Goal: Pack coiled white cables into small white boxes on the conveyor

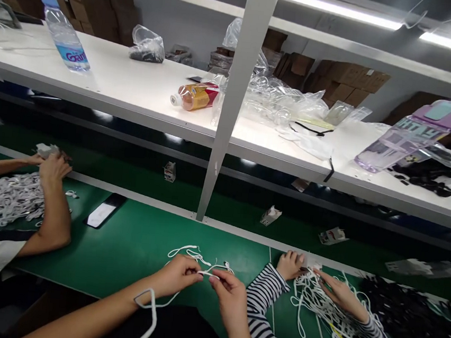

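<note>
A thin white cord [208,272] is stretched between my two hands above the green table. My left hand [178,277] pinches one part of it between thumb and forefinger. Close by on the other side, my right hand [231,293] grips it the same way, fingers curled. Loops of white cord [188,249] lie on the table just beyond my fingers, and part of the cord is hidden behind my hands. A thicker white cable [149,327] hangs in front of my left forearm, near the camera.
To the right, a co-worker's striped sleeves [267,295] reach to a tangled pile of white cords [326,301]; black pieces [403,308] lie beyond. At left, another person works by a white heap [11,196] and a phone [105,210]. A shelf post [232,100] rises ahead.
</note>
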### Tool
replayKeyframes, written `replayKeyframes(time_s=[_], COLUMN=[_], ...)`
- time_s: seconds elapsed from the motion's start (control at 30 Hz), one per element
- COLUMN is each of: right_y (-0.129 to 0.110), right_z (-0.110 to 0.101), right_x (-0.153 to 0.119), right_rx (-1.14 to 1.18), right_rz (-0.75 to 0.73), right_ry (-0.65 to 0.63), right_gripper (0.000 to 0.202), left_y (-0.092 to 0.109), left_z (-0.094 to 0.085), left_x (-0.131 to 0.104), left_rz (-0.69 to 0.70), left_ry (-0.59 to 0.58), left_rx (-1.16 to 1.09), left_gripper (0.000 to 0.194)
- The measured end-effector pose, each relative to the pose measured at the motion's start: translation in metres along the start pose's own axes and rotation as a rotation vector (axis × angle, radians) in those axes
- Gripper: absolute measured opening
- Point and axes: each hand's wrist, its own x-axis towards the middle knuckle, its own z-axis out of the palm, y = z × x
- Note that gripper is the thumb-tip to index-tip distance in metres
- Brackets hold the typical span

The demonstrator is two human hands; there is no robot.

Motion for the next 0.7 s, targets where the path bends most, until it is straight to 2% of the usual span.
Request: replayKeyframes(time_s=[0.17,0.27,0.33,0.47,0.57,0.7], right_y=[0.013,0.012,0.010,0.007,0.007,0.013], right_z=[-0.001,0.007,0.013,0.019,0.020,0.018], right_x=[-0.001,-0.006,-0.012,-0.018,-0.016,-0.008], right_rx=[0.053,0.157,0.242,0.351,0.360,0.312], right_rz=[0.084,0.177,0.280,0.414,0.413,0.364], right_ry=[-0.045,-0.150,-0.245,-0.358,-0.345,-0.300], right_gripper=[0.035,0.039,0.042,0.050,0.053,0.056], left_y=[0.005,0.008,0.007,0.000,-0.002,0.003], left_z=[-0.002,0.001,0.003,0.003,-0.004,-0.015], left_x=[-0.012,-0.015,-0.016,-0.019,-0.021,-0.023], left_rz=[-0.178,-0.254,-0.268,-0.249,-0.197,-0.079], left_ry=[-0.020,0.032,0.066,0.097,0.087,0.078], left_rx=[-0.224,-0.394,-0.425,-0.353,-0.213,0.144], left_gripper=[0.043,0.051,0.055,0.054,0.047,0.035])
